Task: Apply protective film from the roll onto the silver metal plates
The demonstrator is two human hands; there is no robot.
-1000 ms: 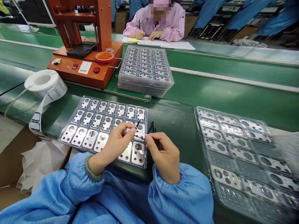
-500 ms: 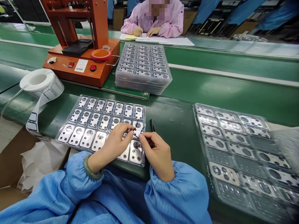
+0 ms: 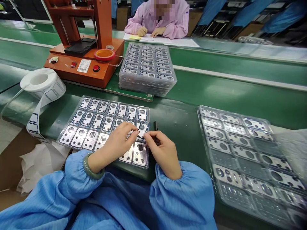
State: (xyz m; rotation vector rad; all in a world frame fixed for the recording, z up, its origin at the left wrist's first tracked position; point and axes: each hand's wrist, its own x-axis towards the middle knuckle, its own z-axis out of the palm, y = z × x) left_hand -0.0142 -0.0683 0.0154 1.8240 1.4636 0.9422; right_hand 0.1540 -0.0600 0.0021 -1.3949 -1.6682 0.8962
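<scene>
A clear plastic tray [image 3: 115, 99] of metal plates with blue-edged cutouts lies on the green bench in front of me. My left hand [image 3: 115, 143] and my right hand [image 3: 161, 148] meet above a plate [image 3: 142, 131] near the tray's right edge. The left fingertips pinch a thin dark strip [image 3: 139, 129] against that plate. Black tweezers [image 3: 155, 125] poke up behind my right fingers, mostly hidden by that hand, and they seem to be held in it.
A stack of trays [image 3: 147, 68] stands beyond the hands. A larger tray of plates [image 3: 230, 116] lies to the right, a label roll [image 3: 39, 80] to the left, and an orange machine [image 3: 82, 65] behind. A co-worker in pink [image 3: 157, 19] writes across the bench.
My right hand has moved left, close to the left hand. Both hands have dropped lower onto the plate. The whole view has shifted slightly.
</scene>
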